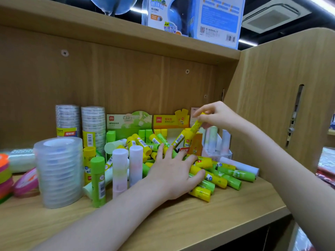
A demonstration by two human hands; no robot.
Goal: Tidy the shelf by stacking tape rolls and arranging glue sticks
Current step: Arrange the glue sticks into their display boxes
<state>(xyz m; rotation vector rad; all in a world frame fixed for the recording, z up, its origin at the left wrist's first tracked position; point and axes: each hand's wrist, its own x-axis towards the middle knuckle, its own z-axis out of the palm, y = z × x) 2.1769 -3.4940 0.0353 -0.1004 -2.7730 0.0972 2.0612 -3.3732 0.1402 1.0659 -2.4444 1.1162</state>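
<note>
Glue sticks (208, 175) lay in a loose heap across the middle and right of the shelf (235, 201), yellow and green ones crossing each other, so nothing there was arranged yet. Right hand (215, 115) was raised over the back of the heap, fingertips pinching the top of one yellow glue stick (196, 125) held tilted, lower end pointing down toward the yellow display box (171, 121); my read: it was being steered into that box, matching colour to carton. Left hand (174, 171) lay low on the pile, fingers spread and slightly curled over several yellow and green sticks, thumb against a yellow one; cannot tell if it actually gripped any, looked more like pinning the heap so it would not roll. Green display box (129, 120) sat just left of the yellow one, a few green sticks upright in it. Pastel sticks (213, 138) stood in a white tray at the right; two more pastel ones (126, 171) stood upright in front with a green stick (98, 182). Tape rolls: one clear stack (59, 173) at front left, two taller wrapped stacks (80, 124) behind against the back panel, so that part looked mostly done. Coloured tape rolls (6, 174) sat at the far left edge, partly cut off. Obstruction: leaning sticks crowded the yellow box mouth, likely to snag insertion.
</note>
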